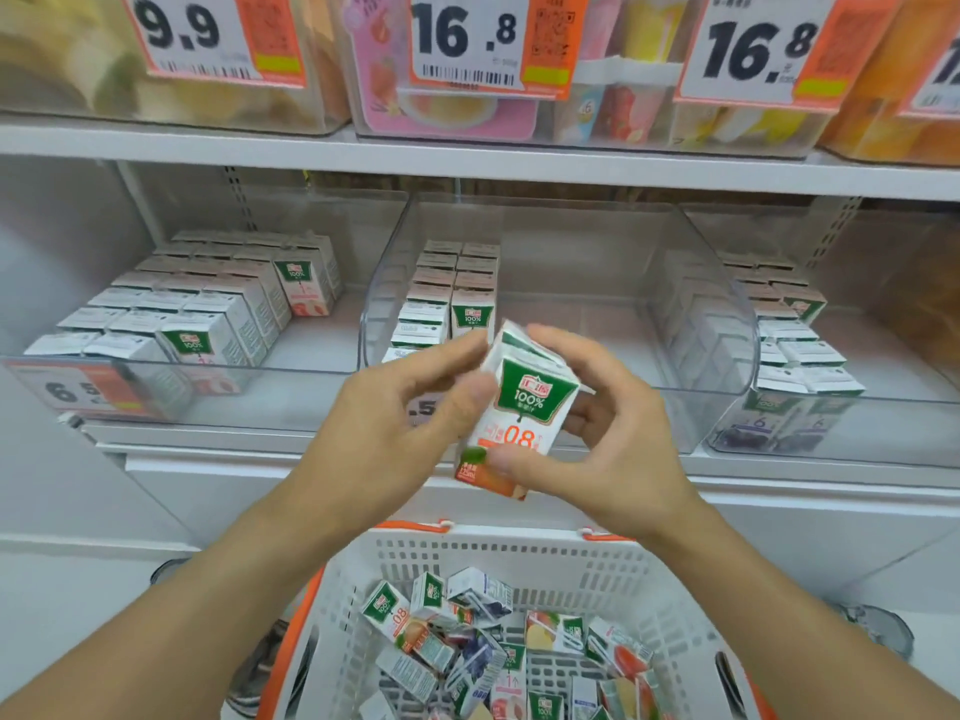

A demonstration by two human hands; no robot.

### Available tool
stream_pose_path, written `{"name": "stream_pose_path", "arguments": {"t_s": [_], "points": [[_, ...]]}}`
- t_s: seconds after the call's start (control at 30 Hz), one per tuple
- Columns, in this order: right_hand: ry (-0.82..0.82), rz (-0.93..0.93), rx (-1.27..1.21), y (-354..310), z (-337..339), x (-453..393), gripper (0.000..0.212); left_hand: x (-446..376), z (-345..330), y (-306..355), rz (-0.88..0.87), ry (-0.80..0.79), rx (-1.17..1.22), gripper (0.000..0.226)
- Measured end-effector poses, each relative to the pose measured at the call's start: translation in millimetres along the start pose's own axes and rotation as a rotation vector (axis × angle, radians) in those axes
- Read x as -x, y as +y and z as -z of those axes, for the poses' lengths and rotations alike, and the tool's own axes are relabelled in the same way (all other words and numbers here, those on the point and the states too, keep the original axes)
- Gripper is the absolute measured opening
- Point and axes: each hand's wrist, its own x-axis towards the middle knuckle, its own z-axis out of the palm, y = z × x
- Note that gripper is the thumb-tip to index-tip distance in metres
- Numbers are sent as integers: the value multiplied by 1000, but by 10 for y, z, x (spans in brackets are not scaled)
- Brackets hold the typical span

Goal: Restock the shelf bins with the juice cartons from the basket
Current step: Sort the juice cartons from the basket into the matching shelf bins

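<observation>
White basket (pixel 519 556) of loose juice cartons lowest in view, above it one carton (pixel 524 407) pinched by both hands, left hand (pixel 395 407), right hand (pixel 597 433), clear middle bin (pixel 717 330) behind the carton

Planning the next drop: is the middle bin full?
No. The middle bin holds cartons only along its left side; the rest is bare.

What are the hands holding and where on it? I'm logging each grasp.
One juice carton: the right hand grips its lower front and right side, the left hand pinches its upper left edge.
</observation>
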Motion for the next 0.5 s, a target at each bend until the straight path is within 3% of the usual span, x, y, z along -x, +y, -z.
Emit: {"name": "stream_pose_path", "arguments": {"t_s": [0.1, 0.2, 0.33, 0.5], "points": [[66, 156, 62, -68, 0, -339, 79, -99, 155, -117, -197, 247, -320, 31], [59, 187, 183, -14, 13, -689, 79, -171, 269, -305, -163, 366, -511, 41], [-98, 66, 353, 162, 100, -1090, 78, -214, 420, -513, 7, 216, -529, 64], [-337, -96, 546, 380, 44, -1421, 80, -277, 495, -659, -46, 204, -502, 53]]}}
